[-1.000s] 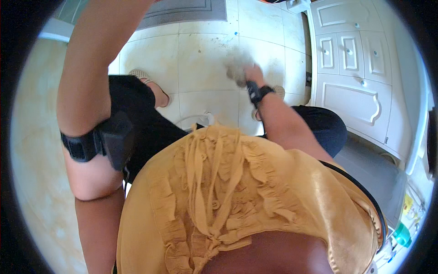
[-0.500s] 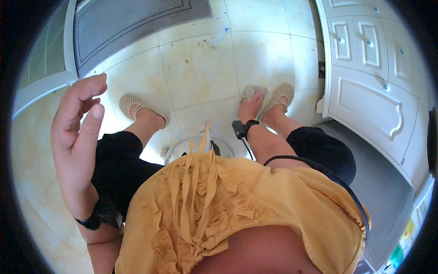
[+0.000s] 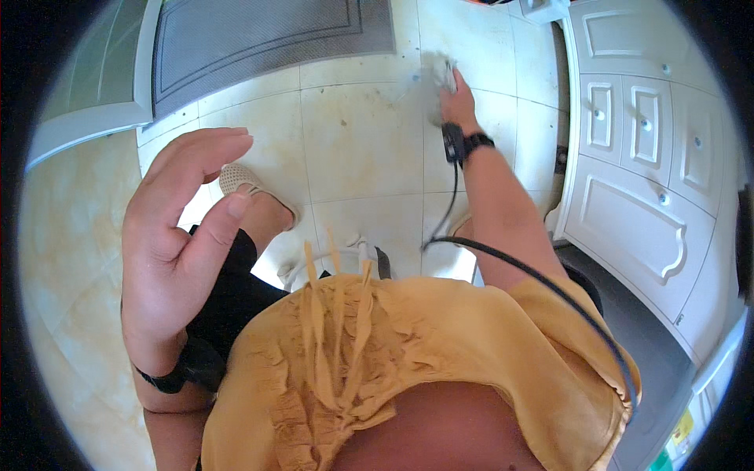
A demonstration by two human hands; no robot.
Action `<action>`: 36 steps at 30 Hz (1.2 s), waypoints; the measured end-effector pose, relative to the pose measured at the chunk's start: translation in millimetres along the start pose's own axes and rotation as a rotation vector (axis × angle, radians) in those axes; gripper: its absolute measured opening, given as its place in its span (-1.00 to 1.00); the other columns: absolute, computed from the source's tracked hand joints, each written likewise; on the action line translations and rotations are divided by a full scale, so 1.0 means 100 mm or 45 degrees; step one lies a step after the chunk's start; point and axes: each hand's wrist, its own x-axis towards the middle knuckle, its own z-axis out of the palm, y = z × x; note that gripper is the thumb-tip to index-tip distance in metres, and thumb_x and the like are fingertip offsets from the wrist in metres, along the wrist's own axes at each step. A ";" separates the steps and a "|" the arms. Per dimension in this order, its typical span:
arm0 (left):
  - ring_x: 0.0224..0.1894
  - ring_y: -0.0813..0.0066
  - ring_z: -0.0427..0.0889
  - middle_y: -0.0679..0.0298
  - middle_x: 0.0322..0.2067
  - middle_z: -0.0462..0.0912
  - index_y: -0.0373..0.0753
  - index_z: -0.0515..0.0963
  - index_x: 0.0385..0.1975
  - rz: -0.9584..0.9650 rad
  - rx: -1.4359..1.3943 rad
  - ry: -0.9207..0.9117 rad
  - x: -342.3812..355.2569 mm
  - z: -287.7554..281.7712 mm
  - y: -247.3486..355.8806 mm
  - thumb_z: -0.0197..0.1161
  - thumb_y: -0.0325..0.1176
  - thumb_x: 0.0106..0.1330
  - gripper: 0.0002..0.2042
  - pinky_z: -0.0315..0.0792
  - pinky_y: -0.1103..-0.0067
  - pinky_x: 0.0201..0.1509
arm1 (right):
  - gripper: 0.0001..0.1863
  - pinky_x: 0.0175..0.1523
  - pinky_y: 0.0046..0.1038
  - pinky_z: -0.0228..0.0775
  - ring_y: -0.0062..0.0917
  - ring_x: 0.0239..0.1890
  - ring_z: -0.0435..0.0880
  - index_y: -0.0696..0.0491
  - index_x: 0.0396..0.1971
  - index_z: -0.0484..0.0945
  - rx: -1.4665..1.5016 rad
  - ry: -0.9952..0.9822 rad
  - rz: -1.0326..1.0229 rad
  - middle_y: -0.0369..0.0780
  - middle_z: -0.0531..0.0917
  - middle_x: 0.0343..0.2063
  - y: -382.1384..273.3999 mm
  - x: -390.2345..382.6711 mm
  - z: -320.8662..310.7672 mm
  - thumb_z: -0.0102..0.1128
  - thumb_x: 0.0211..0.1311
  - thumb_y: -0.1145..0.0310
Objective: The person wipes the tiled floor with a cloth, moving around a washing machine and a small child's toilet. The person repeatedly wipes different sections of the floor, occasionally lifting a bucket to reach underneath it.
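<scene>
White-framed door panel [image 3: 145, 74]: far left, its pale upright edge bordering the far-left side.
Beige stone-patterned surface [image 3: 78, 235]: near left, running below that frame.
Left hand [image 3: 177, 228]: up in the air here, nothing in its grip, fingers curved together and thumb standing apart, with a black strap [image 3: 200, 365] at the wrist.
Grey woven mat with dark border lines [image 3: 267, 51]: far left to centre, its near edge slanting across the tiles, its right edge stopping short of the cloth.
Beige perforated slip-on shoe [image 3: 239, 180]: on the foot, just beyond the left fingers.
Cream floor tiles [image 3: 361, 145]: centre, specked with dirt, giving room for moving from mat to feet and across towards the cabinet.
Crumpled grey cloth [image 3: 437, 82]: far centre-right, right of the mat, over the tiles, blurred.
Right hand [image 3: 462, 106]: stretched far out, fingers clamped on the cloth's right side.
White panelled cabinet with round knobs [image 3: 648, 157]: right, its front edge bounding the floor.
Yellow-and-green items [image 3: 682, 428]: near right; any writing too small to read.
</scene>
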 end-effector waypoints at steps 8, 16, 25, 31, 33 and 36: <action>0.04 0.12 0.63 0.04 -0.02 0.65 -0.36 0.59 0.04 -0.086 -0.005 -0.044 -0.22 -0.12 0.06 0.35 -0.48 0.20 -0.63 0.46 0.41 0.17 | -0.23 0.47 -0.08 0.09 0.01 0.38 0.30 0.19 0.43 0.19 0.098 0.254 0.703 0.10 0.36 0.35 -0.03 -2.40 0.38 0.17 0.26 0.22; 0.02 0.04 0.65 -0.02 0.00 0.63 -0.36 0.58 0.03 0.036 -0.053 -0.068 -0.18 -0.26 -0.09 0.38 -0.48 0.20 -0.63 0.54 0.37 0.09 | -0.17 0.38 -0.12 0.26 -0.05 0.32 0.41 0.23 0.40 0.19 -0.660 -0.233 1.441 0.05 0.29 0.39 0.68 -1.82 1.55 0.19 0.24 0.07; 0.01 0.06 0.62 0.02 -0.02 0.63 -0.34 0.56 0.04 -0.036 -0.032 0.020 -0.43 -0.42 -0.08 0.36 -0.45 0.22 -0.63 0.51 0.39 0.09 | -0.31 0.41 -0.08 0.19 -0.02 0.34 0.36 0.08 0.41 0.25 -0.667 -0.306 0.229 0.11 0.48 0.24 -0.22 0.01 1.39 0.02 0.38 0.03; 0.15 0.26 0.55 0.08 0.08 0.62 -0.38 0.59 0.04 -0.063 -0.169 0.104 -0.54 -0.46 -0.08 0.18 -0.45 0.18 -0.61 0.32 0.46 0.28 | -0.31 0.33 -0.10 0.22 0.05 0.22 0.39 0.16 0.36 0.25 -0.125 0.075 -0.126 0.08 0.49 0.11 -0.74 -0.92 0.61 0.21 0.21 0.39; 0.16 0.28 0.54 0.10 0.09 0.62 -0.37 0.59 0.04 -0.077 -0.145 0.116 -0.55 -0.47 -0.08 0.19 -0.38 0.18 -0.59 0.31 0.45 0.28 | -0.30 0.33 -0.08 0.22 0.04 0.20 0.38 0.13 0.36 0.25 -0.420 -0.063 -0.375 0.05 0.48 0.07 -0.77 -1.43 0.61 0.20 0.18 0.44; 0.17 0.25 0.54 0.08 0.10 0.62 -0.38 0.59 0.04 -0.084 -0.084 0.106 -0.55 -0.45 -0.11 0.18 -0.37 0.19 -0.59 0.31 0.42 0.29 | -0.41 0.35 -0.16 0.30 -0.07 0.21 0.48 0.03 0.31 0.39 -0.618 -0.592 -0.499 0.02 0.52 0.14 -0.63 -2.12 0.64 0.20 0.23 0.47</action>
